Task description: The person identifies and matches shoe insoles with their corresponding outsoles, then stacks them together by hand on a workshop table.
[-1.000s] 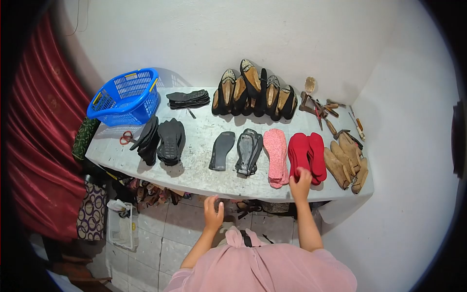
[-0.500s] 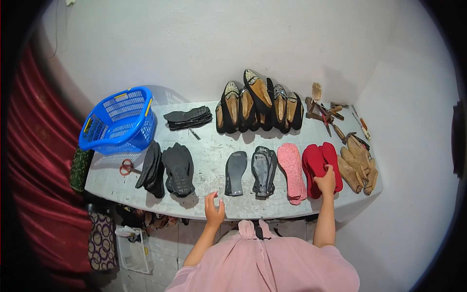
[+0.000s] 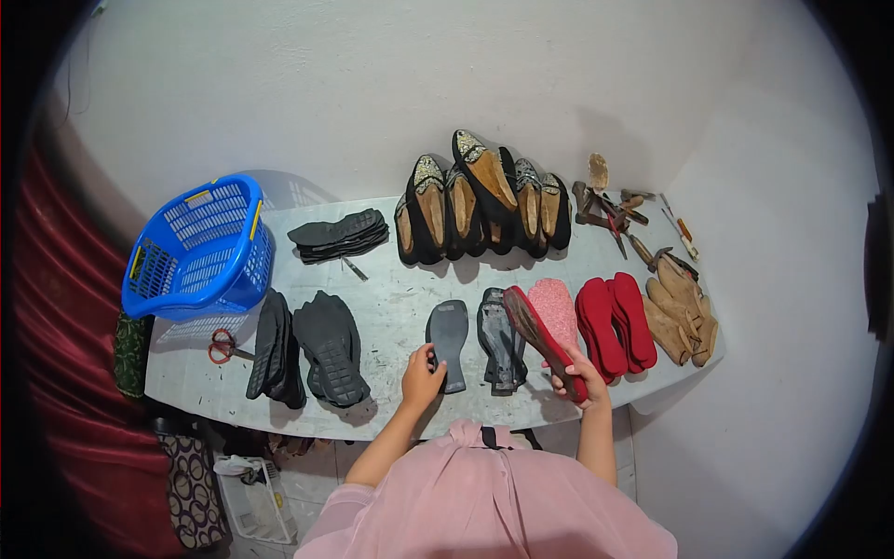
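My right hand (image 3: 579, 380) grips a red shoe insole (image 3: 538, 333) by its lower end, tilted up with its dark underside partly showing. It overlaps a pile of pink speckled insoles (image 3: 556, 306). Two stacks of red insoles (image 3: 602, 328) lie to its right. My left hand (image 3: 422, 380) is at the left edge of a single grey sole (image 3: 451, 337), fingers curved with the thumb apart from them. Between the hands lies a stack of dark, scuffed soles (image 3: 495, 340).
Two piles of black soles (image 3: 331, 349) and red-handled scissors (image 3: 222, 347) lie left. Behind are a blue basket (image 3: 244, 244), more black soles (image 3: 340, 235) and black shoes with glittery toes (image 3: 484, 177). Wooden shoe lasts (image 3: 678, 303) and hand tools (image 3: 615, 219) are at right.
My right hand has taken a red insole from the red stacks and brought it left and nearer, tilted. My left hand has moved up to the grey sole. The view has shifted slightly.
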The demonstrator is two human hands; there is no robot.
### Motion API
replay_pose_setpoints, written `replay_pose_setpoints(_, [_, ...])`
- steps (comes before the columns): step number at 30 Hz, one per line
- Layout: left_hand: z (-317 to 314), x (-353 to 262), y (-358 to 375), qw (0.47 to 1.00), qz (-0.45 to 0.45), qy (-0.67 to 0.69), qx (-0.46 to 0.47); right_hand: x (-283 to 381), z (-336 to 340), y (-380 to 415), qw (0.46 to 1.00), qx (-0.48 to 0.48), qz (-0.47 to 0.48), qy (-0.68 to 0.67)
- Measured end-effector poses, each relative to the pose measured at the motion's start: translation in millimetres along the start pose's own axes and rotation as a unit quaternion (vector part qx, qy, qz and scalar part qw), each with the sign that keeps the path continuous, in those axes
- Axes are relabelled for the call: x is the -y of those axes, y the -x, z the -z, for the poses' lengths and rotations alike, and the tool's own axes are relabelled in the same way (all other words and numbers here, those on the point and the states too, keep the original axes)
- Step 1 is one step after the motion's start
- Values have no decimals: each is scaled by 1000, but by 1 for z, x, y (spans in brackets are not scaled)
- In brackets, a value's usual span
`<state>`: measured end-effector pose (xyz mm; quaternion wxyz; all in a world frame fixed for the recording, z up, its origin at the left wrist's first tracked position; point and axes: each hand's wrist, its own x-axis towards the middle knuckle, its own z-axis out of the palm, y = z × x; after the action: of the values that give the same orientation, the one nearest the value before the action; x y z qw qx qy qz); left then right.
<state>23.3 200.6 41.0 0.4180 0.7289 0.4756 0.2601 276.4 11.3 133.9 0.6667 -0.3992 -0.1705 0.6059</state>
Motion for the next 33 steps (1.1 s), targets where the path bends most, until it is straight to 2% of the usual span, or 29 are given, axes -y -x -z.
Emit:
replay_pose_setpoints(1, [-2, 3, -7, 999, 6, -31, 15, -5, -5, -5, 1000, 15, -5, -26])
replay_pose_setpoints(4, [-15, 16, -30, 986, -30, -159, -28, -19, -4, -22, 992, 61, -20, -113])
replay_pose_setpoints(7, [-18, 6, -47, 984, 41, -173, 25, -28, -10, -32, 991, 43, -39, -119])
replay_pose_setpoints(11, [-20, -10, -58, 968, 73, -237, 48, -32, -20, -39, 993, 32, -30, -112])
replay_pose_setpoints(14, [-22, -11, -59, 965, 63, -250, 49, -36, -15, -42, 998, 0, -17, -59])
replay_pose_setpoints(17, [-23, -4, -58, 970, 36, -238, 26, -42, -12, -45, 995, -75, -6, 65])
replay_pose_setpoints(22, [-24, -3, -57, 978, 21, -207, -1, -43, -21, -50, 986, -96, 10, 134])
replay_pose_setpoints(25, [-24, -6, -60, 989, -14, -146, -14, -42, -29, -52, 985, -98, 27, 136])
replay_pose_setpoints(27, [-35, 7, -68, 999, 12, 36, 28, -43, -34, -50, 986, -97, 40, 127])
replay_pose_setpoints(28, [-38, 9, -70, 987, 37, 147, 57, -43, -36, -49, 987, -93, 49, 124])
replay_pose_setpoints(29, [-40, 11, -71, 961, 64, 254, 84, -44, -38, -48, 987, -89, 57, 119])
replay_pose_setpoints(30, [-41, 10, -72, 914, 57, 391, 88, -44, -43, -46, 981, -93, 66, 154])
replay_pose_setpoints(33, [-7, -24, -67, 826, 141, 530, 131, -40, -63, -44, 954, -95, 110, 261])
